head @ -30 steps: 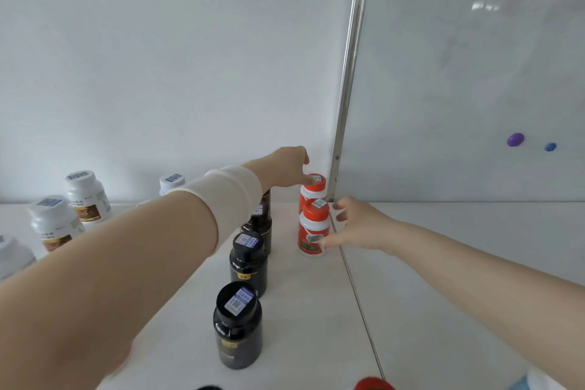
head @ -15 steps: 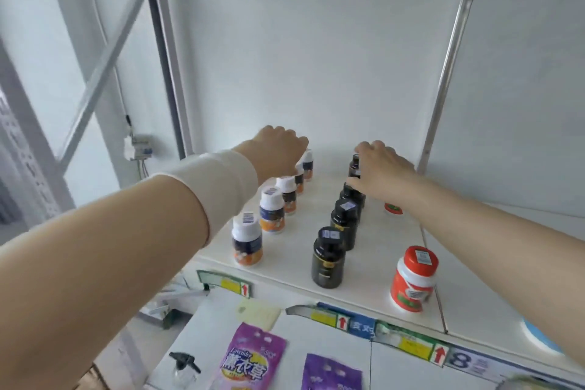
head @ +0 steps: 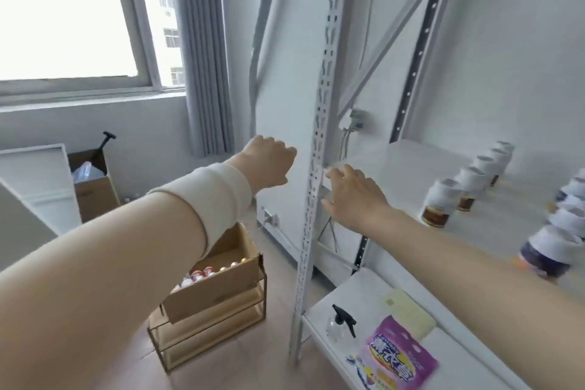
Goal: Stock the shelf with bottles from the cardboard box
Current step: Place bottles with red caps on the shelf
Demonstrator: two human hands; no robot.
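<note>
The left hand (head: 269,161) is hovering loosely curled and empty, and the right hand (head: 351,196) is spreading empty. The bottles (head: 198,275) are standing in the cardboard box (head: 218,285) below. They are probably light, stiff and smooth, so gripping around the body seems best.

One view only. Your head camera faces forward and down past the left end of the shelf (head: 395,174), close at right; cardboard box (head: 218,290) farther off, low centre.
</note>
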